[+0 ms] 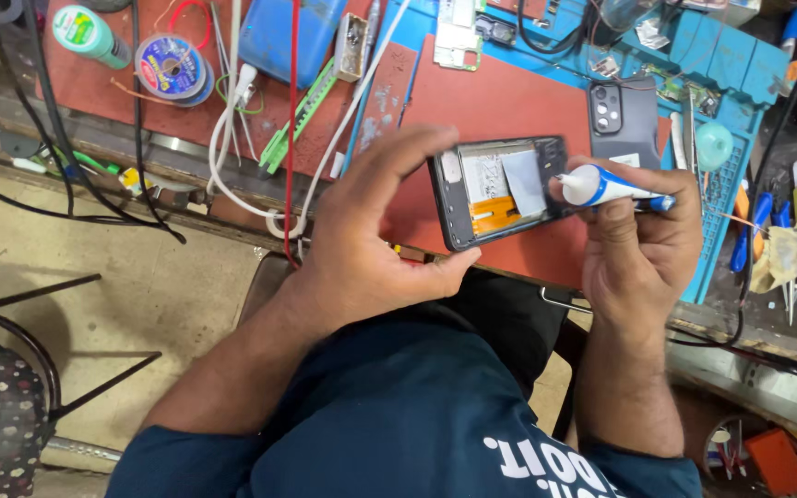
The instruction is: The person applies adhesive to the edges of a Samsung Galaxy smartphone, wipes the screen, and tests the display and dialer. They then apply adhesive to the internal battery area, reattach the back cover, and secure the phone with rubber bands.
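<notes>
Phone (500,192) open, back cover (624,120) off; left hand (371,249) grips frame, right hand (638,244) clamps glue tube (606,187), nozzle at edge; reassembly pending.

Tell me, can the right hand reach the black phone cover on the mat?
Probably yes: the phone cover lies just beyond the right hand, nothing between, but that hand holds a glue tube.

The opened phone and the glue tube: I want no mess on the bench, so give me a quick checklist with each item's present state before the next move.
1. Left hand grips the opened phone by its edges: ok.
2. Right hand holds the white tube: ok.
3. Nozzle at the phone's right edge: ok.
4. Orange flex cable apart from the nozzle: ok.
5. Glue already on the frame: cannot tell.
6. Back cover lying on the red mat: ok.
</notes>
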